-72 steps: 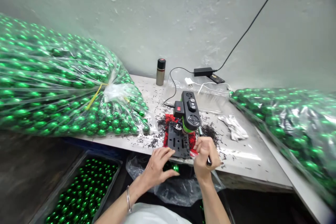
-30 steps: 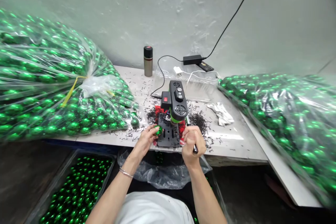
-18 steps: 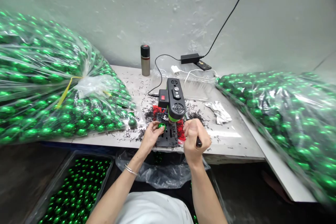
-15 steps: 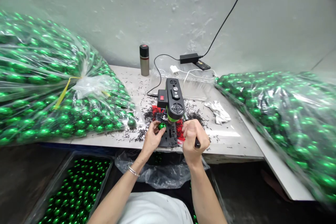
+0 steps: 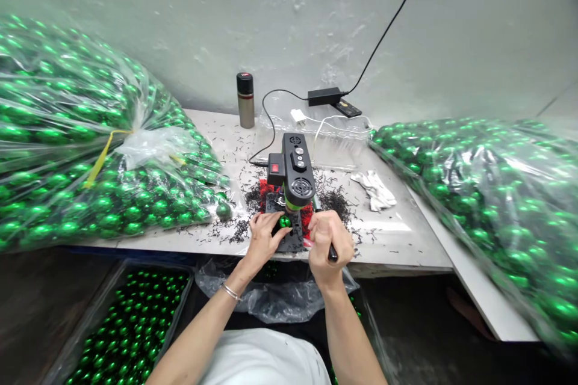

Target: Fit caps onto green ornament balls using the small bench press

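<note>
Between the thumb and fingers of my left hand [image 5: 266, 234] is a shiny green ball [image 5: 285, 222], held over the black base plate [image 5: 290, 243] under the head of a small black machine [image 5: 298, 168]. My right hand [image 5: 331, 243] is wrapped round the machine's lever, whose black handle end [image 5: 333, 252] pokes out below the fist. Red material [image 5: 307, 220] shows beside the base, and black scraps [image 5: 335, 204] lie scattered around it.
Large clear bags of green balls lie at left [image 5: 103, 156] and right [image 5: 487, 192]. Behind the machine are a bottle [image 5: 246, 102], a power adapter [image 5: 324, 96] and a white charger [image 5: 298, 117]. White gloves [image 5: 374, 189] lie right; a bin of balls [image 5: 130, 319] stands below left.
My left hand has shifted slightly right with the green ball, now nearer the space under the machine head. My right hand has moved slightly left and down, still round the lever.
</note>
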Available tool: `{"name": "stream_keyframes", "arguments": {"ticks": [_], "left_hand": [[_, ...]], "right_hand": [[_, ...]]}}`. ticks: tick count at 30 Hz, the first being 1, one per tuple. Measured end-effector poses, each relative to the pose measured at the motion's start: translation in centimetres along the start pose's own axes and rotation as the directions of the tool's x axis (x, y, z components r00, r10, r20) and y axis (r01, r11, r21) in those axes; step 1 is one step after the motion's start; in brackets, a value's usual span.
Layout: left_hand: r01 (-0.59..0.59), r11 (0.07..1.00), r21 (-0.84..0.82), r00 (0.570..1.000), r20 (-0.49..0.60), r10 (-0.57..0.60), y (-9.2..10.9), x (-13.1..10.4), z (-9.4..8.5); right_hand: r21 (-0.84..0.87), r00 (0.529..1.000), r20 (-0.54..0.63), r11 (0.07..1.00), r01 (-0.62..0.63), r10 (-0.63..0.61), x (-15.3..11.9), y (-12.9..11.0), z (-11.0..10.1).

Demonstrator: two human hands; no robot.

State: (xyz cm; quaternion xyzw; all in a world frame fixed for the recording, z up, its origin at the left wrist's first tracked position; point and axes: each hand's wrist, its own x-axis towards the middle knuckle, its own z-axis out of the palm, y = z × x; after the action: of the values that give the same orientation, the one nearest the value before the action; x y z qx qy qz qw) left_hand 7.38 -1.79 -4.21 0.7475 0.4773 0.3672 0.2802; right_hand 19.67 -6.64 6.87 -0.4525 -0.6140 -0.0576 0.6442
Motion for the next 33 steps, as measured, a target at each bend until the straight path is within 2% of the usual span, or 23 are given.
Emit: {"name": "stream_keyframes", "arguments": {"ticks": [8,16,24,29,33], "left_hand": [[0.012,1.0,0.01,1.0,0.002,-0.012,-0.5,0.3,0.5],[0.002,1.0,0.013,1.0,-0.01,-0.002,-0.3,0.1,0.2],[-0.013,1.0,0.026,1.0,-0.027,0.013,-0.4,-0.1,0.4],[-0.031,1.0,0.0,0.999,-0.044,0.031,-0.7,0.0,0.6],[-0.042,0.999,-0.014,0.998,-0.052,0.041,-0.9,0.1,0.8]], "right_hand": [[-0.005,1.0,0.021,1.0,-0.005,0.005,-0.8,0.3,-0.2],[-0.034,0.993,0.046,0.993,0.111,-0.11,-4.8,3.2,0.3],[-0.031,0.997,-0.009,0.996,0.082,-0.082,-7.2,4.8,1.1],[0.005,0.998,-0.008,0.998,0.068,-0.068,-7.7,5.5,1.3],[-0.022,0.994,-0.001,0.993,0.112,-0.112,-7.3,5.5,1.1]]}}
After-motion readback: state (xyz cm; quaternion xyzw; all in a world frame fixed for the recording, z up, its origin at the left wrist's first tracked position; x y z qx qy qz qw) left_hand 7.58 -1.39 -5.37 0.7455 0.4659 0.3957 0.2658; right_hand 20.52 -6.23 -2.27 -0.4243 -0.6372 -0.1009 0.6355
